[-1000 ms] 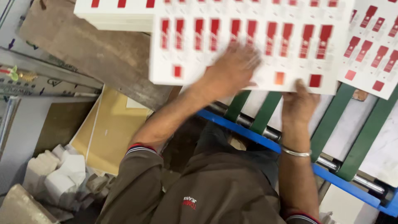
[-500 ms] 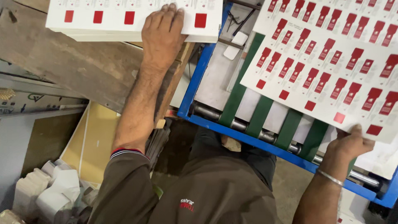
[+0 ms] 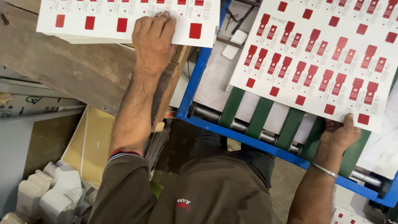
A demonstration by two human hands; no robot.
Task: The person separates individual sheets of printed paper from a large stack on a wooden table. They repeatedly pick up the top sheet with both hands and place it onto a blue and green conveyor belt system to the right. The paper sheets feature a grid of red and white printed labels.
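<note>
Two big sheets of white card with red shapes are held, one by each hand.

The sheet on the right (image 3: pixel 319 58) is laid over green belts (image 3: pixel 261 116) in a blue frame (image 3: pixel 195 83), and its near edge is pinched by the right hand (image 3: pixel 338 135), thumb on top, fingers hidden under it. The other sheet (image 3: pixel 103 20) is kept on a pile on a wooden table (image 3: pixel 70 70), pressed flat by the left hand (image 3: pixel 153 35) with fingers stretched out, nothing gripped. White blocks (image 3: pixel 49 195) are seen below on the left.
</note>
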